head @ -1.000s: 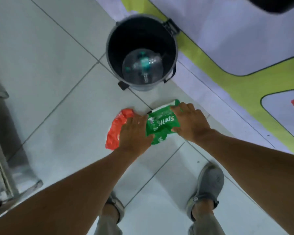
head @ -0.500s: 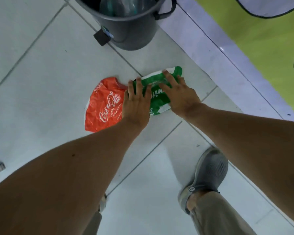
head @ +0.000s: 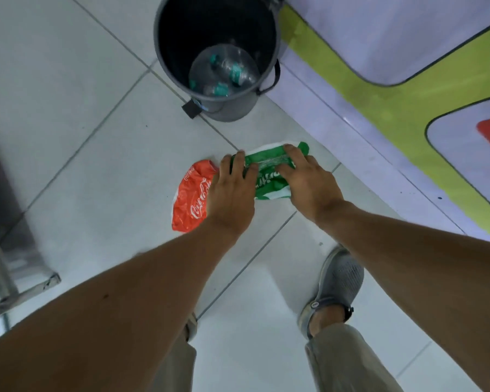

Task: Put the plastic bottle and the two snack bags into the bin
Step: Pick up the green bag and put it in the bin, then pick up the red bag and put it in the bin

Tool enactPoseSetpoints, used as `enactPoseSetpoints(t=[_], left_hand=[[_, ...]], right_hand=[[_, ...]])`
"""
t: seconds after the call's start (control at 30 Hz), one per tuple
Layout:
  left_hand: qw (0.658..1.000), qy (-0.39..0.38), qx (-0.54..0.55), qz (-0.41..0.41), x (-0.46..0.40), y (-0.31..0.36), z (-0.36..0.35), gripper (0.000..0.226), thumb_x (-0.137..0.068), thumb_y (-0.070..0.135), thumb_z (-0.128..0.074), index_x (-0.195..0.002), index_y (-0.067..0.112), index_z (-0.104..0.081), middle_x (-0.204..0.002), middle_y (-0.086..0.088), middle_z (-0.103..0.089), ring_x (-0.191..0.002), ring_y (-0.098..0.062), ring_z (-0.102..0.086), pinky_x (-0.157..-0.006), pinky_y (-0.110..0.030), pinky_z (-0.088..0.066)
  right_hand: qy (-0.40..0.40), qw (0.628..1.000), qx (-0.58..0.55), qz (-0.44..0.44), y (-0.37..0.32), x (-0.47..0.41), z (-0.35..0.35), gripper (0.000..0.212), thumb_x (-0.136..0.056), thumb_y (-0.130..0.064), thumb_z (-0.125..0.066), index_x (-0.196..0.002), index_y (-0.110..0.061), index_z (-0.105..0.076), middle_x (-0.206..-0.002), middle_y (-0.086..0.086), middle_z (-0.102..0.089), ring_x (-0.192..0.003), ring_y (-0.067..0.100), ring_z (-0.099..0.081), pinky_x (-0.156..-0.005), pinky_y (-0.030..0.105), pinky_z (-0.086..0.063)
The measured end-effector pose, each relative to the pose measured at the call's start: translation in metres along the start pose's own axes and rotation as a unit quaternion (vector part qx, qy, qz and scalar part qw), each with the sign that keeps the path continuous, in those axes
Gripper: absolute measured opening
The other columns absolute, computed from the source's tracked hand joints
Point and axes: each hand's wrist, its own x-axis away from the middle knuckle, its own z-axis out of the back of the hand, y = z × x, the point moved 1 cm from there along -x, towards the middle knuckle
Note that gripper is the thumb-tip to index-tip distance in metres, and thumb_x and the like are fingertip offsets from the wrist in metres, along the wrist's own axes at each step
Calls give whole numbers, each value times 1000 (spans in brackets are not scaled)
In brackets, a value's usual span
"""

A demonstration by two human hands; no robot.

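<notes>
A clear plastic bottle (head: 224, 70) with teal labels lies inside the dark grey pedal bin (head: 234, 108), which stands open on the white tiled floor. Below it, two snack bags lie side by side on the floor: a red one (head: 191, 199) and a green one (head: 269, 178). My left hand (head: 232, 193) lies over the green bag's left end and covers the red bag's right edge. My right hand (head: 309, 182) presses on the green bag's right half. The fingers of both hands reach the bag's far edge.
A lilac, yellow-green and red patterned surface (head: 379, 114) runs along the right, close behind the bin. A metal frame base (head: 14, 264) sits at the left edge. My grey shoe (head: 337, 284) stands just below the bags.
The view has tilted up, so the bin's inside with the bottle shows again. Both hands stay on the green bag, with their fingers drawn a little closer over it.
</notes>
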Motion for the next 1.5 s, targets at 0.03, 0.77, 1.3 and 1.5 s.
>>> enactPoseSetpoints(t=[0.03,0.77,1.3,1.5], left_hand=[[1000,5,-3,-3,2,-2,15,61,-85,17,-69,-142,12,-48,-156,-18,-38,-140,-38,-37,-107,-51,-47],[997,-17,-72,-23,-190,-127,123,86,-94,63,-55,-161,21,-22,-171,-18,-3,-157,-38,9,-126,-58,-4],[969,19,152,193,21,-130,5,70,-94,40,-60,-156,19,-36,-164,-14,-34,-154,-34,-23,-126,-49,-23],[924,-76,192,322,60,-103,-95,118,-74,64,-76,-161,23,-8,-169,-19,-12,-156,-40,-9,-124,-58,-19]], right_hand=[[5,1000,2,-1,-4,3,15,47,-86,-2,-72,-132,-12,-65,-166,15,-32,-125,42,-54,-72,53,-63],[68,970,234,21,-51,-196,162,40,-79,1,-69,-116,-14,-72,-142,16,-47,-112,38,-55,-62,38,-42],[198,960,28,194,-86,-96,77,45,-79,-7,-63,-124,-9,-71,-122,16,-68,-111,41,-60,-98,50,-49],[-100,953,101,268,-107,-81,-33,96,-85,-27,-81,-164,-23,-27,-170,20,-24,-154,43,-27,-122,60,-32]])
